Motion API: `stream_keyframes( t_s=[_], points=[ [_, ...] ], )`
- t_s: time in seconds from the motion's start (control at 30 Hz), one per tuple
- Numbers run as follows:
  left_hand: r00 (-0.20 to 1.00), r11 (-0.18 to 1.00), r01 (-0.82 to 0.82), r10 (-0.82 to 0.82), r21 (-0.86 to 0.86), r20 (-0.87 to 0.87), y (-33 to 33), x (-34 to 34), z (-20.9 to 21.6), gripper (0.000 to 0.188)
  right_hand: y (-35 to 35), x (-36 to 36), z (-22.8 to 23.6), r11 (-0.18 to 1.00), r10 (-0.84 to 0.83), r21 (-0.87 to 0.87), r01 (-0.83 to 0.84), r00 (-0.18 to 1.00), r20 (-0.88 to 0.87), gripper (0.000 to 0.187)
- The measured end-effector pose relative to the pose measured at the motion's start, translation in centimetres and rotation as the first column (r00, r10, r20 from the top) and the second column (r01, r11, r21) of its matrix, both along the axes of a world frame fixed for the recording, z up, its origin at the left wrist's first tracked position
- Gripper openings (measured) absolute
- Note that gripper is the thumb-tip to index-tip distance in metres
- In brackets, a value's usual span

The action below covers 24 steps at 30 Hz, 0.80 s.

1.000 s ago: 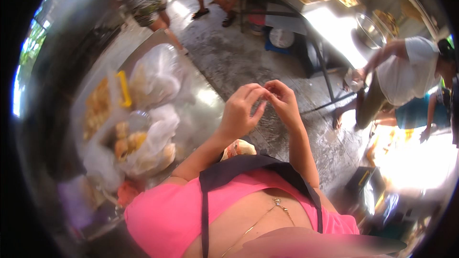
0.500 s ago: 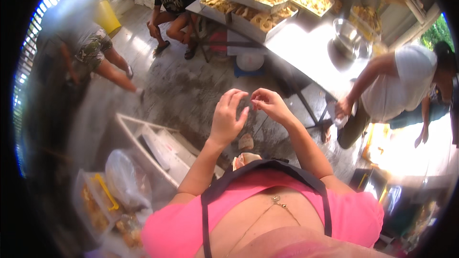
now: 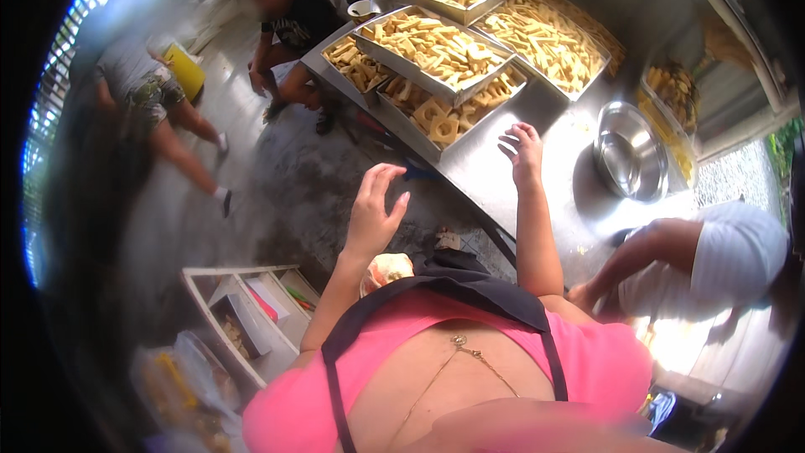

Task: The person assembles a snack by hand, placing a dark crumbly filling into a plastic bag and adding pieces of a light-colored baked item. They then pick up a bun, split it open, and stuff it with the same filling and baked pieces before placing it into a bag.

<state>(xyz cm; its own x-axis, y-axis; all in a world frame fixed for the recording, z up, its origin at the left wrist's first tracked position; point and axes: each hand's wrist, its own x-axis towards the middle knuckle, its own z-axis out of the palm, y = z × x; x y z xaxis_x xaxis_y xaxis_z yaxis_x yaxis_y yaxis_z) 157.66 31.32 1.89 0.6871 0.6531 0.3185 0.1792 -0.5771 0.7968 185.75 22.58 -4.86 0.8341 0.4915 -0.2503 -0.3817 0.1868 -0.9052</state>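
Note:
My left hand [image 3: 374, 208] is raised in front of me over the floor, fingers and thumb apart, with nothing in it. Reaching forward, my right hand [image 3: 526, 151] hovers over the edge of the metal table [image 3: 480, 169], its fingers loosely spread and no object visible in them. Closest to it is a metal tray [image 3: 412, 128] of square biscuits with holes. Another metal tray [image 3: 401, 68], heaped with golden stick-shaped pieces, is stacked on top of that one. Behind my right hand lies a larger tray [image 3: 573, 97] full of similar sticks.
A shiny steel bowl [image 3: 625, 159] rests on the table's right. One person [image 3: 700, 256] bends at the right; another sits [image 3: 298, 21] beyond the table; a third [image 3: 159, 88] stands left near a yellow bucket [image 3: 184, 73]. A compartmented white rack [image 3: 220, 306] is at my lower left.
My hands have parted from close together. The right hand has moved forward and right over the table edge. My view has shifted nearer the table, and the person at the right bends lower.

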Motion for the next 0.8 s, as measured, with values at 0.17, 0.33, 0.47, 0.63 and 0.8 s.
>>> stream_keyframes(
  t_s=[0.17,0.33,0.47,0.63,0.8],
  points=[
    [0.999,0.999,0.030,-0.031,0.026,0.013,5.1,7.0,2.2,0.032,5.9,4.8,3.0,0.970,0.164,0.149,-0.192,0.970,0.180,0.010],
    [0.999,1.000,0.013,-0.013,-0.004,0.029,12.8,11.9,3.2,0.030,11.5,8.3,5.5,0.958,0.239,0.057,-0.279,0.897,0.372,0.012],
    [0.997,0.997,0.072,-0.071,-0.021,0.037,21.7,16.6,3.2,0.028,16.8,12.1,7.0,0.954,0.291,-0.073,-0.291,0.837,0.463,0.017],
    [0.977,0.977,0.212,-0.211,-0.030,0.041,39.3,26.4,0.6,0.029,24.7,16.1,8.0,0.944,0.329,-0.234,-0.233,0.720,0.611,0.012],
    [0.982,0.983,0.184,-0.184,0.004,-0.042,58.4,39.8,-5.5,0.038,37.1,18.4,9.0,0.865,0.413,-0.498,-0.063,0.654,0.634,0.013]
  ],
)
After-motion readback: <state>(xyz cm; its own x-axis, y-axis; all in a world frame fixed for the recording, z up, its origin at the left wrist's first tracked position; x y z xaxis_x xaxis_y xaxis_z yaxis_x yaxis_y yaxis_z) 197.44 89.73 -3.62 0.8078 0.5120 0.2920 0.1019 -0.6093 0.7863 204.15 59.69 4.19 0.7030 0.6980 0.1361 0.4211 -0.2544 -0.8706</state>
